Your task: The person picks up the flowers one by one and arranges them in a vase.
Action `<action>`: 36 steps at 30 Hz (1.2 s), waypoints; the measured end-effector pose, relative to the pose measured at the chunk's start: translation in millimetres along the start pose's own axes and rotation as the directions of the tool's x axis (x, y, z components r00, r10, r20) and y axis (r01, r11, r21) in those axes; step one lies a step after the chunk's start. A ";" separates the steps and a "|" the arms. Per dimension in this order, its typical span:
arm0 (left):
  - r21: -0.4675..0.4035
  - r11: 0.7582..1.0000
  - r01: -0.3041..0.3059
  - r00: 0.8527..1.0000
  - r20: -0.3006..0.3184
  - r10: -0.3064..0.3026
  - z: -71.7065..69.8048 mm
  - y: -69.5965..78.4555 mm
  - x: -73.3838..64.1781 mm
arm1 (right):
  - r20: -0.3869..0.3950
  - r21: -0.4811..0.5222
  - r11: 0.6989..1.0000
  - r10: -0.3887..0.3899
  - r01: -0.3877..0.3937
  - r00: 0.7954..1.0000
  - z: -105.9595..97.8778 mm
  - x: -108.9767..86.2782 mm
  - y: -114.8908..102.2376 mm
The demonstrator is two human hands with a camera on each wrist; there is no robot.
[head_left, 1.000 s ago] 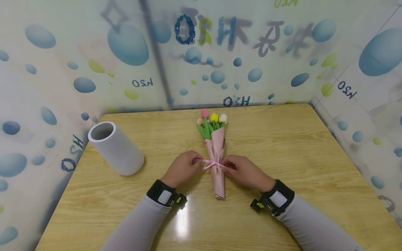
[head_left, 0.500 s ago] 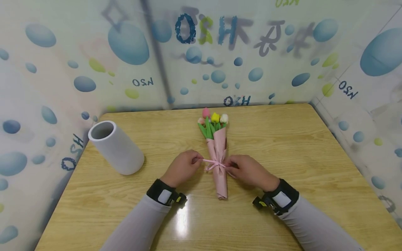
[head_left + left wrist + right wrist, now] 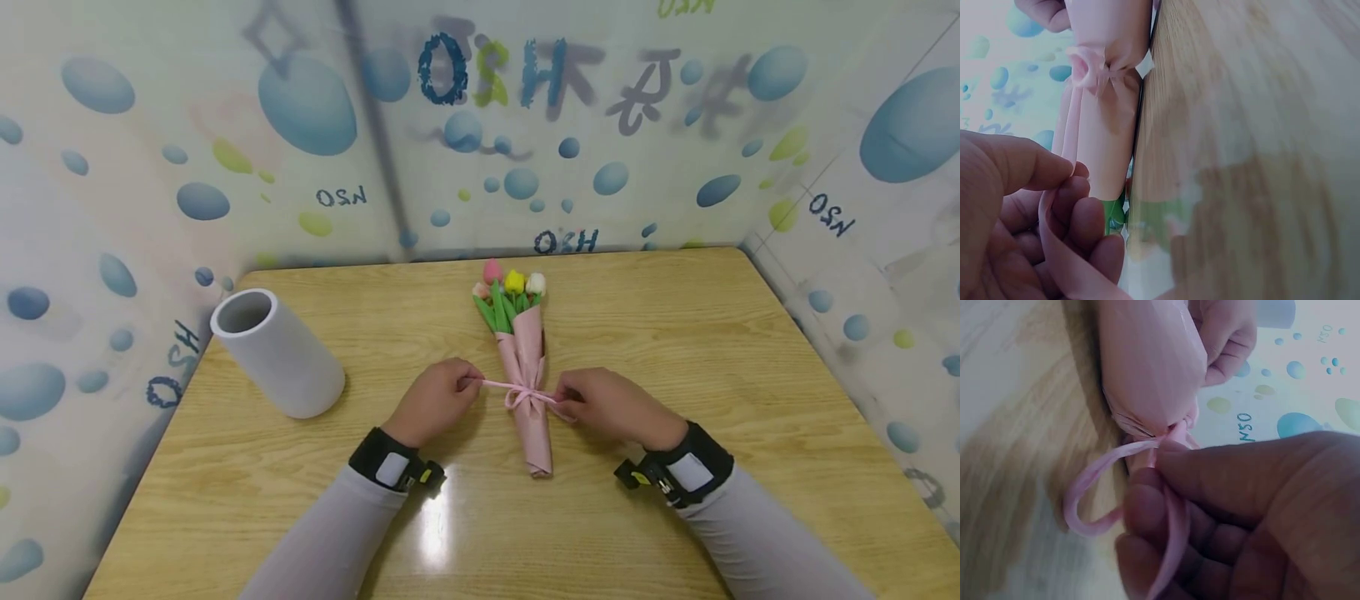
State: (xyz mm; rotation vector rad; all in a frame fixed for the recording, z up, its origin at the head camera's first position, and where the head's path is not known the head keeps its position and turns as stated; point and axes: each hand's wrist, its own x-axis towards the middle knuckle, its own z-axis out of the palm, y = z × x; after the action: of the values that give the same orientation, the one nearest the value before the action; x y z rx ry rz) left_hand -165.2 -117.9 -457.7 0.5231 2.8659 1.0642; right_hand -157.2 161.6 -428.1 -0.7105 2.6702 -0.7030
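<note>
A bouquet of tulips (image 3: 514, 283) in pink wrapping paper (image 3: 534, 442) lies on the table, blooms toward the wall. Round its waist runs a pink ribbon (image 3: 517, 398) tied in a bow. My left hand (image 3: 438, 400) pinches one part of the ribbon between thumb and fingers, left of the bouquet, and that stretch looks taut. On the other side my right hand (image 3: 618, 407) pinches the ribbon close to the knot. The right wrist view shows a ribbon loop (image 3: 1079, 494) standing out beside the fingers. In the left wrist view a ribbon tail (image 3: 1072, 269) hangs past the palm.
A white vase (image 3: 288, 362) with an oval mouth stands at the left of the wooden table (image 3: 712, 333). A patterned curtain-like wall (image 3: 600, 117) borders the table's back and sides.
My right hand has moved to the right, drawing its ribbon outward from the knot. The bouquet's lower end has shifted right. The left hand has barely moved.
</note>
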 end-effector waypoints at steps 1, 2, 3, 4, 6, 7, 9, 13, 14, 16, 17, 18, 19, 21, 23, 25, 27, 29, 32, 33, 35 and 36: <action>-0.002 1.000 0.003 1.000 0.002 -0.003 -0.4 0.2 -0.2 | 0.004 -0.012 1.000 -0.002 0.002 1.000 -1.0 -0.4 0.8; -0.001 1.000 0.006 1.000 0.003 -0.006 -0.7 0.1 -0.3 | 0.010 -0.022 1.000 0.001 0.000 1.000 -2.2 -1.0 1.5; -0.001 1.000 0.009 1.000 0.004 -0.009 -1.0 -0.1 -0.4 | 0.017 -0.029 1.000 0.000 0.001 1.000 -3.5 -1.4 1.9; 0.000 1.000 0.013 1.000 0.002 -0.013 -1.1 -0.4 -0.4 | 0.024 -0.037 0.999 0.002 -0.001 1.000 -4.9 -2.2 2.0; -0.002 1.000 0.017 1.000 -0.002 -0.017 -1.7 -0.6 -0.5 | 0.034 -0.051 0.999 0.007 -0.005 0.999 -7.2 -3.0 2.7; -0.003 1.000 0.018 1.000 -0.005 -0.018 -2.0 -0.9 -0.5 | 0.039 -0.056 0.998 0.009 -0.007 0.999 -8.2 -3.5 2.8; 0.001 1.000 0.015 1.000 -0.014 -0.015 -2.3 -1.5 -0.4 | 0.050 -0.059 0.998 0.011 -0.008 0.999 -9.3 -3.8 3.2; 0.008 1.000 0.016 1.000 -0.025 -0.016 -2.4 -2.5 0.0 | 0.070 -0.053 0.999 0.012 -0.008 0.998 -10.3 -4.1 4.1; 0.010 1.000 0.017 0.999 -0.028 -0.017 -2.3 -2.8 0.1 | 0.075 -0.054 0.999 0.007 -0.003 0.997 -10.6 -4.3 4.5; 0.011 1.000 0.023 0.999 -0.031 -0.023 -2.1 -3.2 0.3 | 0.084 -0.060 0.998 0.002 0.003 0.996 -11.4 -5.0 5.3; 0.015 1.000 0.021 0.999 -0.034 -0.020 -2.0 -3.3 0.4 | 0.089 -0.062 0.998 0.001 0.005 0.996 -11.8 -5.5 5.7; 0.017 1.000 0.022 0.999 -0.033 -0.022 -2.0 -3.4 0.6 | 0.094 -0.064 0.998 0.000 0.006 0.996 -12.4 -6.0 5.9; 0.017 1.000 0.022 0.999 -0.033 -0.022 -2.5 -3.0 0.4 | 0.099 -0.064 0.998 0.001 0.005 0.995 -12.9 -6.5 6.2; 0.020 0.999 0.027 0.999 -0.033 -0.026 -3.7 -2.5 -0.2 | 0.108 -0.064 0.998 0.005 0.002 0.994 -13.9 -7.4 6.6; 0.022 0.999 0.031 0.999 -0.037 -0.030 -6.2 -1.8 -1.8 | 0.117 -0.061 0.998 0.011 -0.004 0.993 -14.3 -7.7 6.9; 0.023 0.999 0.043 0.998 -0.042 -0.042 -9.8 -2.0 -4.7 | 0.124 -0.060 0.998 0.009 -0.002 0.992 -14.2 -7.4 7.4; 0.035 0.998 0.051 0.998 -0.048 -0.049 -13.2 -4.1 -8.1 | 0.127 -0.062 0.998 0.001 0.006 0.992 -13.7 -7.0 7.9; 0.048 0.997 0.054 0.997 -0.051 -0.051 -16.8 -7.1 -11.9 | 0.129 -0.063 0.998 0.003 0.005 0.992 -13.7 -6.8 7.6; 0.065 0.996 0.053 0.997 -0.053 -0.050 -21.4 -12.0 -17.7 | 0.128 -0.068 0.998 -0.004 0.012 0.992 -14.3 -7.1 7.2; 0.067 0.996 0.052 0.997 -0.053 -0.049 -22.6 -13.6 -19.5 | 0.128 -0.067 0.998 0.004 0.005 0.992 -14.4 -7.2 7.0; 0.063 0.997 0.050 0.998 -0.052 -0.047 -25.2 -15.8 -23.4 | 0.126 -0.068 0.998 0.000 0.008 0.992 -14.8 -7.4 6.2; 0.063 0.997 0.054 0.997 -0.054 -0.051 -26.5 -17.1 -25.6 | 0.126 -0.064 0.998 0.000 0.008 0.992 -14.8 -7.4 5.8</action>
State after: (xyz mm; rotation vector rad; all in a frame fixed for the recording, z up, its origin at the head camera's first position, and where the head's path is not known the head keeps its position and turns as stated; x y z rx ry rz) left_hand -150.2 -154.9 -450.4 0.4273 2.9506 0.9949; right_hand -159.0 175.6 -417.7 -0.7516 2.5870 -0.5553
